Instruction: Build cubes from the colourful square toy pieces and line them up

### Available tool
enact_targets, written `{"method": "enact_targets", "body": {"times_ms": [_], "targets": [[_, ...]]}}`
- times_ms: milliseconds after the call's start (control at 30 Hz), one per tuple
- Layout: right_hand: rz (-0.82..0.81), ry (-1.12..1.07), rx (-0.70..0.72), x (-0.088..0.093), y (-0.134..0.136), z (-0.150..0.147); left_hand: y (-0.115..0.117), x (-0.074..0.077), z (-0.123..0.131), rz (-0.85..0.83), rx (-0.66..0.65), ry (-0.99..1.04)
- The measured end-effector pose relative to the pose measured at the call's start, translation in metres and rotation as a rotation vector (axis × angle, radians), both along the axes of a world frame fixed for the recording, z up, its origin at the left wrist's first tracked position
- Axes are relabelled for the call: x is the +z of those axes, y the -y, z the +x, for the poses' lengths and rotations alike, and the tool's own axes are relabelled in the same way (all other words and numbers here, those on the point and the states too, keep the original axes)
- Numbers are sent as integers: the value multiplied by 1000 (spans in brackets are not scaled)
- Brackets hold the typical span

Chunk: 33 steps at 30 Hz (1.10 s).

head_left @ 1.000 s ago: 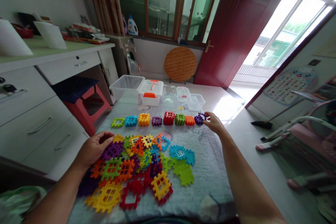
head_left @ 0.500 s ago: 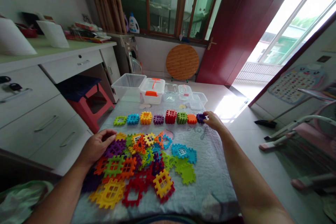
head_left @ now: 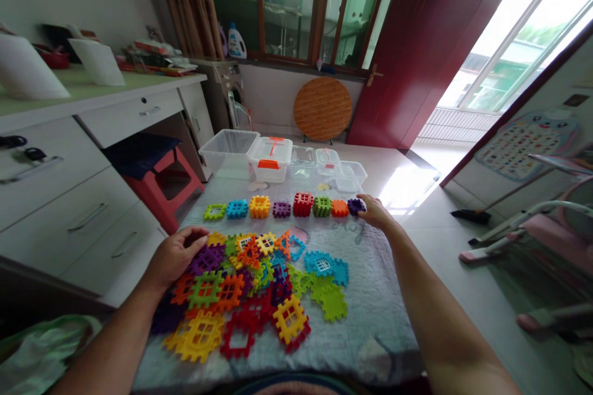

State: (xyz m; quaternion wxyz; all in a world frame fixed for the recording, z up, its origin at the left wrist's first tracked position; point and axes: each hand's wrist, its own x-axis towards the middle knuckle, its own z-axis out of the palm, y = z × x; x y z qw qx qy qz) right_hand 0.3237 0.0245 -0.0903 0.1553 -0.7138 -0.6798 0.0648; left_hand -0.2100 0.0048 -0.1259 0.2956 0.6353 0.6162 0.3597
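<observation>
Eight stacks (head_left: 303, 204) are lined up across the far half of the cloth (head_left: 370, 296), the dark purple stack (head_left: 354, 207) at the right end being touched by the right hand (head_left: 377, 213), whose fingers are set narrowly at its right side; whether it is gripped cannot be told. By the left hand (head_left: 172, 259), loosely curled, the near pile (head_left: 257, 305) is met at its left edge, any hold being unclear. Final placing of the end stack seems in hand, and a gentle release is called for.

Daylight from right-hand window (head_left: 546, 31); glare on floor (head_left: 405, 188); edges stretched.
</observation>
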Motion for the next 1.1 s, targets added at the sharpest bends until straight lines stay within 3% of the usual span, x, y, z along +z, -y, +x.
{"method": "enact_targets", "body": {"times_ms": [333, 533, 633, 733, 833, 933, 1100], "targets": [[-27, -3, 41, -1, -5, -2, -4, -10, -7, 5, -12, -28], [67, -30, 51, 13, 13, -14, -1, -4, -2, 9, -6, 11], [103, -130, 146, 24, 37, -38, 0, -1, 1, 18, -2, 19], [-5, -263, 359, 32, 64, -76, 2, 1, 1, 22, -14, 29], [-73, -249, 530, 38, 83, -121, 4, 4, 2, 28, -25, 29], [-111, -183, 664, 44, 89, -159, 6, 6, 5, 46, -18, 17], [-161, -108, 730, 48, 92, -200, 7, 7, 6, 50, -29, 28]]}}
